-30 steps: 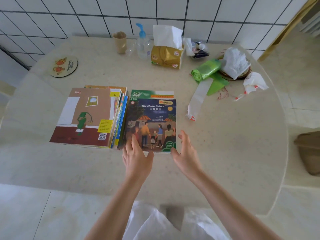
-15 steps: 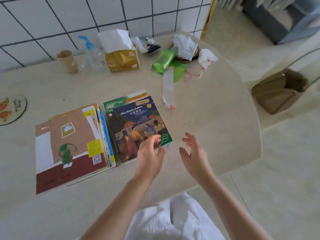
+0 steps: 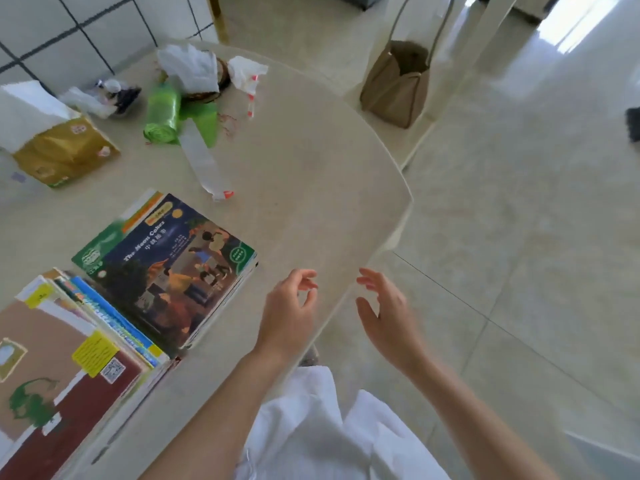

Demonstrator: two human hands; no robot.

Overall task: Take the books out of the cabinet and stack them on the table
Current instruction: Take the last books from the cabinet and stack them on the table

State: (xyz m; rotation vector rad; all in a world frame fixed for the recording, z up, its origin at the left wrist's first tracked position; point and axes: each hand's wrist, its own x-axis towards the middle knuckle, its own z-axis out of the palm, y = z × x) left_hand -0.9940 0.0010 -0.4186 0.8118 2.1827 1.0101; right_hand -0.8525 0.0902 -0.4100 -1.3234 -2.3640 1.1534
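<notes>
Two stacks of books lie side by side on the beige table (image 3: pixel 311 174). The right stack is topped by a dark blue book (image 3: pixel 176 268) titled The Moon Cakes. The left stack is topped by a brown and maroon book (image 3: pixel 52 382) with a yellow label. My left hand (image 3: pixel 289 315) hovers over the table's edge, just right of the blue book, fingers loosely curled and holding nothing. My right hand (image 3: pixel 384 313) floats past the edge above the floor, fingers apart and empty. No cabinet is in view.
At the back of the table are a gold tissue box (image 3: pixel 59 147), a green roll of bags (image 3: pixel 162 116), white crumpled bags (image 3: pixel 190 69) and a white strip (image 3: pixel 204 164). A tan bag (image 3: pixel 394 91) sits on a chair to the right. Tiled floor lies to the right.
Both hands have drawn back from the blue book and off toward the right. The view has swung right, so the books now sit at the lower left.
</notes>
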